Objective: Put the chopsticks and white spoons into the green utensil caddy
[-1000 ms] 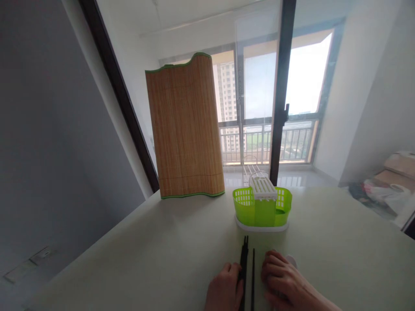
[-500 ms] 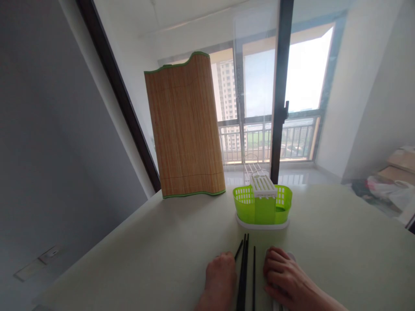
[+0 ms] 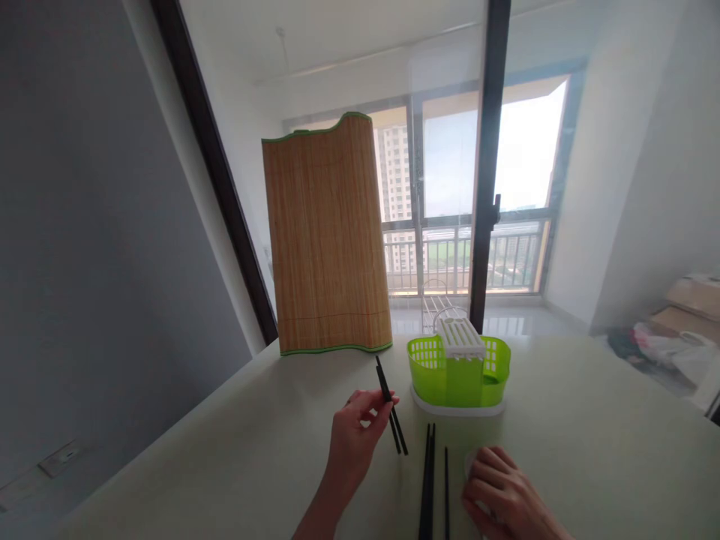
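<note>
My left hand (image 3: 360, 427) is raised over the table, thumb and fingers pinched on a pair of black chopsticks (image 3: 396, 427) that slant up to the left. More black chopsticks (image 3: 427, 484) lie together on the table, and a single chopstick (image 3: 447, 495) rests to their right. My right hand (image 3: 500, 484) is low at the right, its fingers curled over a pale object that is mostly hidden beneath them. Beyond the hands stands a bright green utensil caddy (image 3: 464, 382) with a white base and a white slatted top piece.
A bamboo mat (image 3: 329, 240) with green edging stands upright at the back left of the pale table (image 3: 236, 450). Behind the table is a glass door with a dark frame (image 3: 488, 150). Cardboard boxes (image 3: 697, 296) and bags are piled at the far right.
My left hand has lifted a pair of chopsticks from beside the others and moved forward and left. My right hand stays in nearly the same place. The camera view has tilted slightly up.
</note>
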`<state>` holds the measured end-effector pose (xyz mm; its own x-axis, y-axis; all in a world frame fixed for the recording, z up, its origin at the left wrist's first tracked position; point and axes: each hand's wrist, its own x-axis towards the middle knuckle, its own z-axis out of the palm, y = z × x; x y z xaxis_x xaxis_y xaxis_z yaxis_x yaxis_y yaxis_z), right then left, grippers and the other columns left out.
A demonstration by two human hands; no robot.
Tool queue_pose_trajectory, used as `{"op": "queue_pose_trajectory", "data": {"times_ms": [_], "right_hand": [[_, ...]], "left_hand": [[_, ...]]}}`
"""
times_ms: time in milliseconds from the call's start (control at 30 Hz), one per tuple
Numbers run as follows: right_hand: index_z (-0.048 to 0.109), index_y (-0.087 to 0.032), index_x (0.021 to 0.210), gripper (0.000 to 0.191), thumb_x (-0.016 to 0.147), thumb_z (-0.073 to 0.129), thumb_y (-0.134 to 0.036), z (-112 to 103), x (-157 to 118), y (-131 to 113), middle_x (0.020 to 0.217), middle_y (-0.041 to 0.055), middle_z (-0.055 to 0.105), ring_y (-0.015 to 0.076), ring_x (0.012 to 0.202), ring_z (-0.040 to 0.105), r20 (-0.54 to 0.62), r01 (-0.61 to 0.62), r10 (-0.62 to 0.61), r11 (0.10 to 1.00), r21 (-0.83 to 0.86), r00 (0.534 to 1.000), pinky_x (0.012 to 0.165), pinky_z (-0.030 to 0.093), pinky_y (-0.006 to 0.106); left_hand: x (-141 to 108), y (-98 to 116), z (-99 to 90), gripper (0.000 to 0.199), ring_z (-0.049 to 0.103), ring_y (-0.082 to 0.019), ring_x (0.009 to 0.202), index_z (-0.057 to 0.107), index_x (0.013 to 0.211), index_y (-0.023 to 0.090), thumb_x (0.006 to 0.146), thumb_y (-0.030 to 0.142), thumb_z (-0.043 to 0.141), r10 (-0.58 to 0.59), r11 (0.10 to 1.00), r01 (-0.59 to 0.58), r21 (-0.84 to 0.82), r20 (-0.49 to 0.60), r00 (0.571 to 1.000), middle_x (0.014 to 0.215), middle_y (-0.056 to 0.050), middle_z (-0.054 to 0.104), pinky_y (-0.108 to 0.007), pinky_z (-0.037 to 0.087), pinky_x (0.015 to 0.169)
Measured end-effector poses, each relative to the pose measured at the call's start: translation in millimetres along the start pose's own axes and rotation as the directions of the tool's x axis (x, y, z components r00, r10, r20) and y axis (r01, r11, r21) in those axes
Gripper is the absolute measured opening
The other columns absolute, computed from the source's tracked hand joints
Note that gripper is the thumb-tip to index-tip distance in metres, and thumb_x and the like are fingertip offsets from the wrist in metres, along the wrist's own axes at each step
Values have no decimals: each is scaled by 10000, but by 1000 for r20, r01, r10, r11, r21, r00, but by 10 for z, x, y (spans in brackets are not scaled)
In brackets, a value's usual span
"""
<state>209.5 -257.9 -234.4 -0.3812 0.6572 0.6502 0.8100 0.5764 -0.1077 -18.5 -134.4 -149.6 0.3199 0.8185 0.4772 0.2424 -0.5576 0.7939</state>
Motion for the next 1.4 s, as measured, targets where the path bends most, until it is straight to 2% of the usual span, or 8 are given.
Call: {"op": "queue_pose_trajectory", "data": {"times_ms": [133,233,367,567,833,1033,1200,1400], "right_hand": [[472,-206,727,184,888,473,-116,22,26,-12,663,1,561,168,673,486,-7,30,-30,999,-24,1000,673,342,328],[473,-208,717,194,882,480,-106,32,20,-7,652,0,562,167,662,491,-19,51,-52,997,-54,998,690,363,334],[483,-212,711,204,876,492,-92,24,-14,32,631,-4,561,166,659,504,-61,67,-72,994,-86,996,765,393,351],[509,-205,741,177,866,492,-81,-33,-42,105,627,-3,558,169,664,495,-84,63,-69,995,-77,994,788,396,367],[477,-203,726,187,856,497,-71,-59,-40,130,624,-6,547,167,666,481,-110,44,-53,995,-86,993,793,392,381],[499,-204,757,175,864,504,-66,-42,-79,168,630,-18,544,164,651,483,-108,47,-57,995,-91,993,815,381,396],[537,-203,816,144,859,524,-66,-69,-82,205,639,-19,548,170,646,494,-133,60,-74,992,-109,988,838,372,404],[540,-205,778,173,853,505,-52,-146,-14,196,604,-25,551,161,626,490,-197,35,-58,992,-117,979,827,376,379]], "left_hand": [[-109,-182,40,235,672,-169,806,743,940,226,864,383,585,-28,1000,29,-6,58,998,867,-37,719,-244,538,672],[-121,-247,23,233,675,-173,824,750,948,238,861,377,585,-30,998,29,52,17,999,874,-34,710,-258,551,711],[34,-218,-66,223,695,-180,845,744,943,238,847,377,599,-40,996,42,73,-22,999,917,-23,734,-283,550,794],[370,-78,-159,238,713,-203,830,729,894,189,797,391,649,-66,997,68,-23,61,996,881,-37,763,-267,554,762],[296,-297,-93,263,715,-224,825,730,879,180,800,414,643,-83,996,79,36,112,990,861,-48,763,-287,561,734],[703,51,-145,271,704,-204,794,718,905,166,771,394,662,20,997,-21,-71,-25,1000,865,-56,754,-283,572,701],[1349,293,173,242,702,-177,820,696,963,165,805,324,607,108,994,-108,-22,-33,994,909,-59,742,-266,573,703],[1648,92,823,91,686,-161,702,714,797,161,741,195,651,75,985,-95,144,136,988,732,-25,726,-244,546,628]]}}
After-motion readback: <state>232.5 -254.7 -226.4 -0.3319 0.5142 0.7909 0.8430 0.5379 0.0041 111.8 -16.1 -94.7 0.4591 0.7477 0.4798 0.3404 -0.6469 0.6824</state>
